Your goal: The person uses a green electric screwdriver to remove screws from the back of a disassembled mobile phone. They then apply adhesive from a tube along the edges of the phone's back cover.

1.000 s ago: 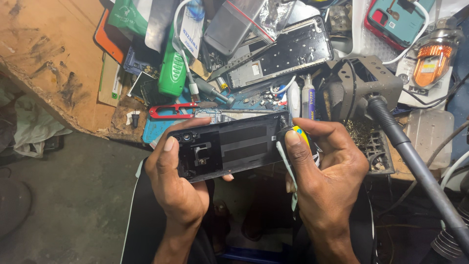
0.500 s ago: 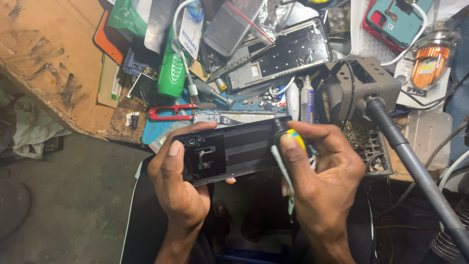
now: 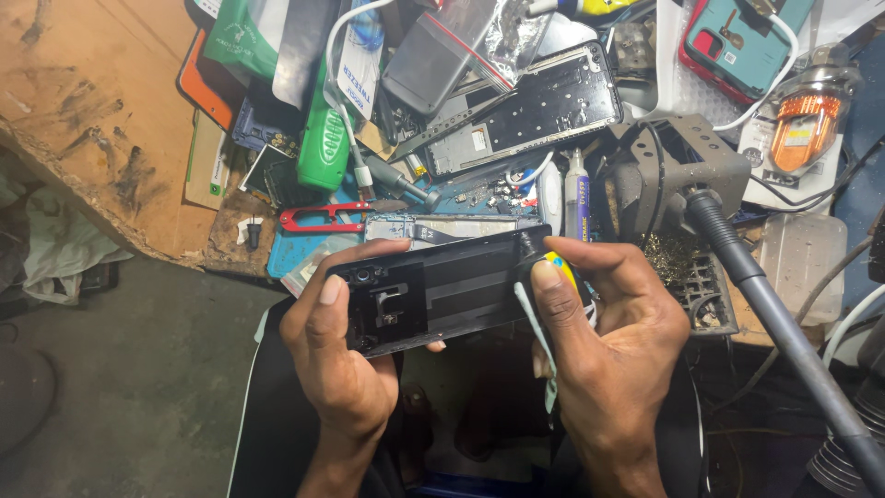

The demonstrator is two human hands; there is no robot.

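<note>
My left hand [image 3: 336, 355] gripped the black phone back cover [image 3: 442, 290]; my right hand [image 3: 608, 341] pinched a yellow-tipped tool [image 3: 558, 267] at its edge. Prying step; steady leverage seemed required next.

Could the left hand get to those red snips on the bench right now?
Probably not yet: the left hand grips the black phone cover. The red snips lie uncovered just beyond it.

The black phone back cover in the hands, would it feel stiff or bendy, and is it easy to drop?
The black back cover is a thin, hollow shell, so probably light and slightly flexible. Its glossy surface looks slippery, though the left hand and right hand grip opposite ends. The camera cutout likely makes that end the weakest.
</note>
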